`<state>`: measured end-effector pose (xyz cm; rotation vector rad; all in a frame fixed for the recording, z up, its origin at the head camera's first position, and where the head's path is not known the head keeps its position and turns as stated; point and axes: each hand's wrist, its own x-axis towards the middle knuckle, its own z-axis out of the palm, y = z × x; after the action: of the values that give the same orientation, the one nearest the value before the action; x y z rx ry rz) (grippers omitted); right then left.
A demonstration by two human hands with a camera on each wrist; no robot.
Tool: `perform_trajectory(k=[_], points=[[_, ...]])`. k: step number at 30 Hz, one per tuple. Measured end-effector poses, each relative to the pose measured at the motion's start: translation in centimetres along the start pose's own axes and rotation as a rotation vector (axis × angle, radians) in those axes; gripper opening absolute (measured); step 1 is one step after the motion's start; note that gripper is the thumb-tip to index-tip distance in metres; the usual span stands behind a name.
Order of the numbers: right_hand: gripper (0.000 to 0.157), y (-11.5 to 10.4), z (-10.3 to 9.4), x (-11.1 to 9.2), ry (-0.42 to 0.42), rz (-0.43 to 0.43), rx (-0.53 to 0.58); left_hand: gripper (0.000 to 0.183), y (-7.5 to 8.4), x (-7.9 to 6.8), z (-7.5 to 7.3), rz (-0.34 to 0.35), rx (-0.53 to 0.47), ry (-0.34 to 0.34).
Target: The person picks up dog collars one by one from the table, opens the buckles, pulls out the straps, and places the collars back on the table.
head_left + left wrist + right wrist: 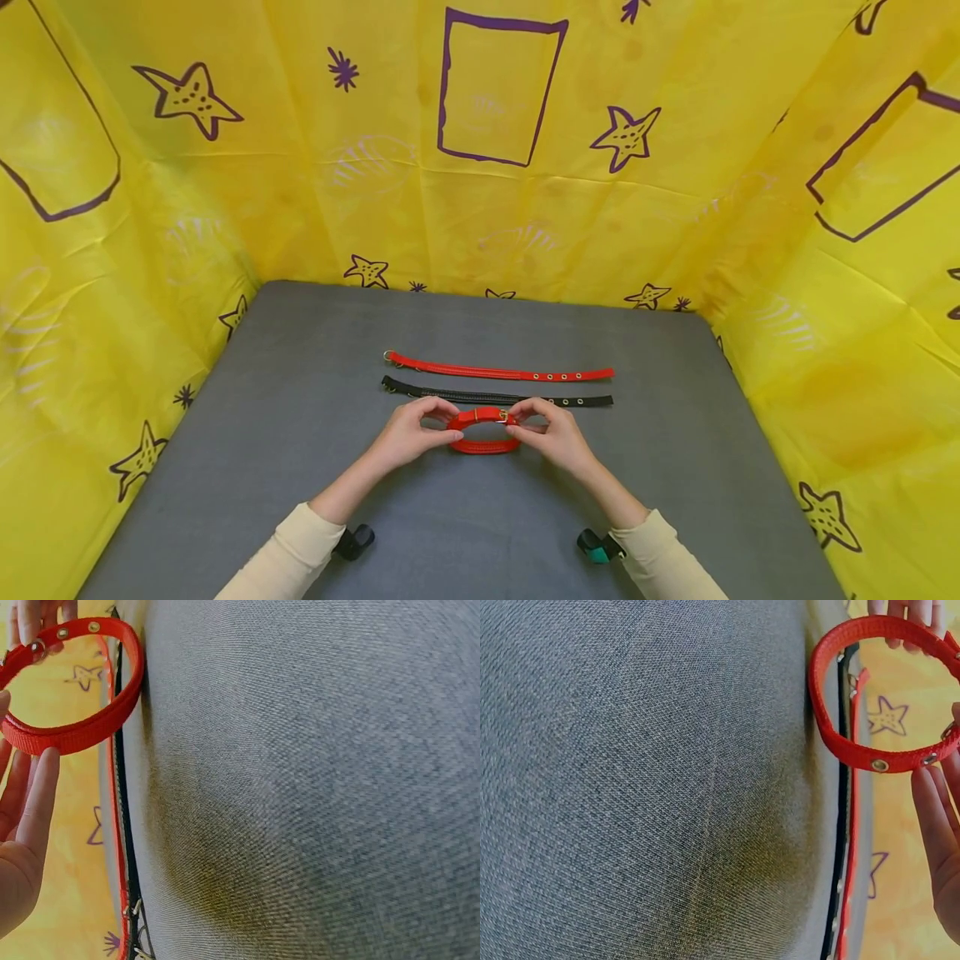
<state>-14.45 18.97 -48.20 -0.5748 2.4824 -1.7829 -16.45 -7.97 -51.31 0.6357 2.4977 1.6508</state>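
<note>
A red collar, fastened into a ring with a gold-coloured buckle, is held up between both hands. On its left side, my left hand pinches the band between thumb and fingers. My right hand does the same on the right side, close to the buckle. Metal eyelets show along the red collar in the right wrist view. Beyond the hands a black collar lies stretched out flat. Behind that, a second red collar lies unfastened and roughly parallel.
A grey cloth-covered table spreads beneath the hands. Yellow fabric walls with drawn stars and outlines enclose its back and both sides. Black straps sit at both wrists, beside pale sleeves.
</note>
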Motion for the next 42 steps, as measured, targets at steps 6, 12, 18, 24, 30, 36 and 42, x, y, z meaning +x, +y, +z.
perform_trajectory(k=[6, 12, 18, 24, 30, 36, 42], points=[[0.022, 1.0, 0.1, 0.2, -0.005, -0.003, -0.007, 0.028, 0.4, 0.1, -0.1, 0.015, 0.014, 0.002], [0.023, 3.4, 0.3, 0.4, 0.013, -0.001, -0.029, 0.027, 0.3, 0.3, -0.1, 0.024, 0.013, 0.004], [0.027, 3.3, 0.3, 0.7, 0.016, -0.031, -0.046, 0.027, 0.3, 0.3, -0.1, 0.031, 0.015, 0.002], [0.031, 2.4, 0.5, 1.0, -0.013, -0.065, -0.083, 0.026, 0.2, 0.2, -0.1, 0.036, 0.013, -0.005], [0.026, 1.6, 0.9, 1.0, -0.022, -0.069, -0.104, 0.026, 0.0, 0.1, 0.1, 0.042, 0.001, -0.01], [0.02, -1.4, 1.1, 0.6, -0.035, -0.078, -0.092, 0.025, -0.1, 0.0, 0.2, 0.045, -0.026, -0.021], [0.019, -2.7, 1.1, 0.4, -0.038, -0.094, -0.099, 0.028, 0.7, 0.0, 0.1, 0.016, -0.018, -0.067]])
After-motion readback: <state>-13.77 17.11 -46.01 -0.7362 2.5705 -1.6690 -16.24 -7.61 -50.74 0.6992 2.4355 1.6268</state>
